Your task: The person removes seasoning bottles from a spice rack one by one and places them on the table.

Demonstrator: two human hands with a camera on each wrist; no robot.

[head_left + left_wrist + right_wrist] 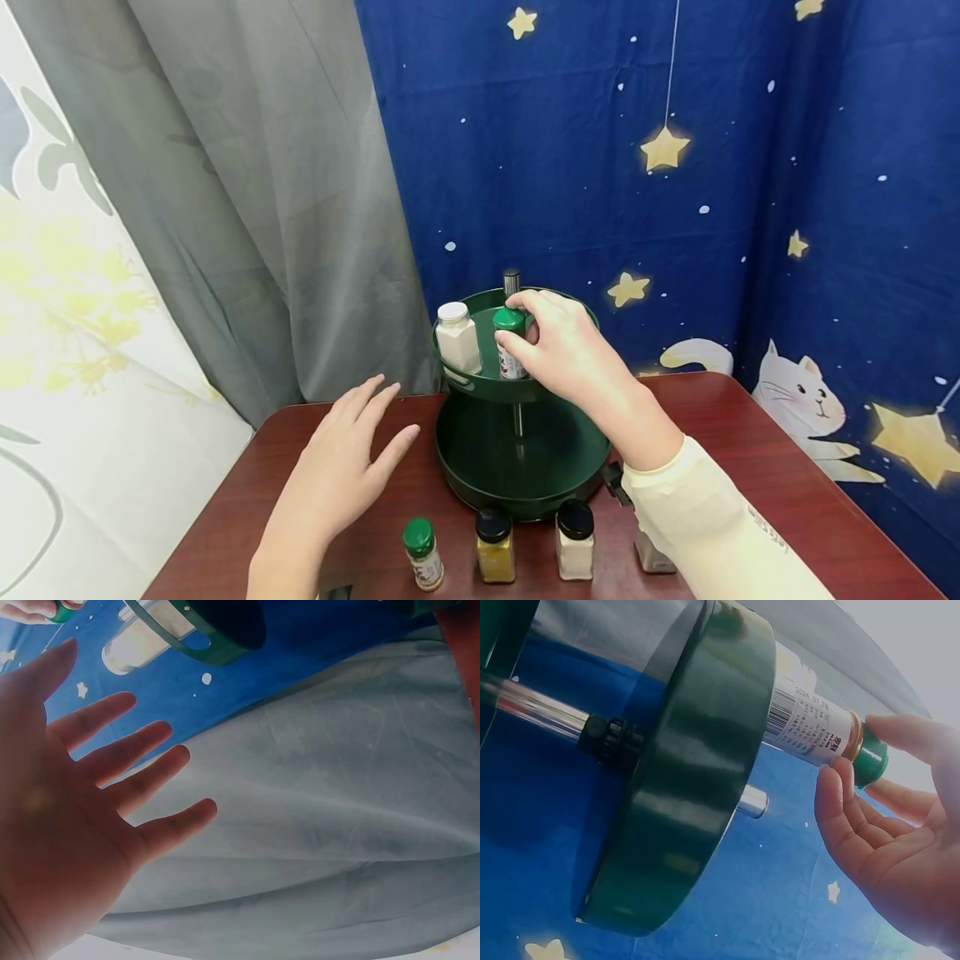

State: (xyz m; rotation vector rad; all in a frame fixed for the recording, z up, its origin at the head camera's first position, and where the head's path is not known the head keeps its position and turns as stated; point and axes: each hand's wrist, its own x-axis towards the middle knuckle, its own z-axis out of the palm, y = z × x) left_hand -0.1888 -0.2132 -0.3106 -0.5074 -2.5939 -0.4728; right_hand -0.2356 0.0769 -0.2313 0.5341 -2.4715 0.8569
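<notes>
On the upper tier of a two-tier green round rack (522,500), my right hand (566,346) grips a green-capped spice jar (511,358) by its cap. In the right wrist view the fingers and thumb curl about the green cap (871,754), and the printed label (806,724) faces the camera. A white-capped jar of pale powder (458,342) stands to its left on the same tier. My left hand (341,467) hovers over the table left of the rack, fingers spread, holding nothing; its bare palm (71,825) shows in the left wrist view.
In front of the rack stand another green-capped jar (424,557), a black-capped jar of yellow powder (496,550) and a black-capped jar of pale powder (575,546). A further jar (654,557) is partly hidden by my right sleeve. Curtains (570,167) hang behind the table.
</notes>
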